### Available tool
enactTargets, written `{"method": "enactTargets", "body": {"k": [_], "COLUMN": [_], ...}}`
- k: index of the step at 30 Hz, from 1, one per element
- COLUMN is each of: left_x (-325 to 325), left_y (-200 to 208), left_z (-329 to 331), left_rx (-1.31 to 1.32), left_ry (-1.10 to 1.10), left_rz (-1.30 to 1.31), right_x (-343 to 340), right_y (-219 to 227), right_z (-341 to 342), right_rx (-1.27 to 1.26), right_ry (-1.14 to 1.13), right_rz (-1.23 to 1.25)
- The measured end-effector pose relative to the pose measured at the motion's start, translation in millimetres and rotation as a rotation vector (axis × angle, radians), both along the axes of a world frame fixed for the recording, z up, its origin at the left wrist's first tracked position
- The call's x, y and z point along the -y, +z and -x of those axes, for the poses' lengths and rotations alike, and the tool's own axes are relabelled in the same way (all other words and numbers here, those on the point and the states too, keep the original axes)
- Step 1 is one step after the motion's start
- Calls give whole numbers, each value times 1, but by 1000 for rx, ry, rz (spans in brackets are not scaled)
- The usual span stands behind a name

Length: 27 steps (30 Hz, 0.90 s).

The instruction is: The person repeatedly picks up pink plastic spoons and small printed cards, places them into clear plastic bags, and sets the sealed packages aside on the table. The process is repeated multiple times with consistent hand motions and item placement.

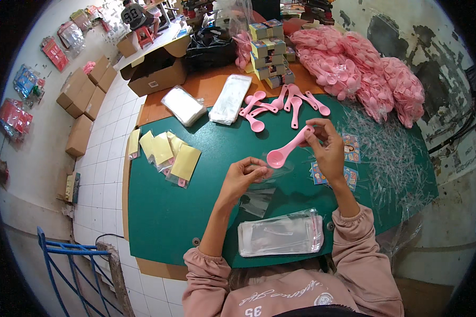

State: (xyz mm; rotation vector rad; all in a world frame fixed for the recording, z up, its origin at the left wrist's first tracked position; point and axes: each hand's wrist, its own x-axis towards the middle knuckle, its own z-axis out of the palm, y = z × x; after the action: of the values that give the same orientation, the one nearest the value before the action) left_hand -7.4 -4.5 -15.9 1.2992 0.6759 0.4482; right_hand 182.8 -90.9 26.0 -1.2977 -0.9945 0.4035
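A pink measuring spoon (286, 151) is pinched by the end of its handle in my right hand (329, 150), bowl end pointing left. My left hand (241, 180) is closed on a thin clear plastic bag (283, 170), its fingertips just beside the spoon's bowl. Whether the bowl is inside the bag I cannot tell. Another clear bag (257, 202) lies below my left hand. Small printed cards (350, 177) lie under and beside my right wrist. Several loose pink spoons (295, 108) are scattered beyond my hands.
A stack of clear bags (280, 234) lies near the front edge. Packed spoons with yellow cards (185, 163) are at left. Thin clear plastic strips (388, 153) cover the right side. Big bags of pink spoons (354, 58), card stacks (267, 48) and an open carton (156, 76) stand behind.
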Motion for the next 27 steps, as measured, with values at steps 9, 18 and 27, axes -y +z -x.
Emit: {"method": "enactTargets", "body": {"k": [9,18,27], "left_x": [11,18,4], "left_y": [2,14,32], "left_z": [-9,-12,1], "left_rx": [149,80,164], "left_ry": [-5,-60,-2], "left_rz": [-65,-44,-127], "right_x": [3,30,83], "right_y": [-6,-12,-30], "right_z": [14,16,-85], "right_rx": [47,354,833], "right_ry": [182,393,136], "right_rz": [144,130,533]}}
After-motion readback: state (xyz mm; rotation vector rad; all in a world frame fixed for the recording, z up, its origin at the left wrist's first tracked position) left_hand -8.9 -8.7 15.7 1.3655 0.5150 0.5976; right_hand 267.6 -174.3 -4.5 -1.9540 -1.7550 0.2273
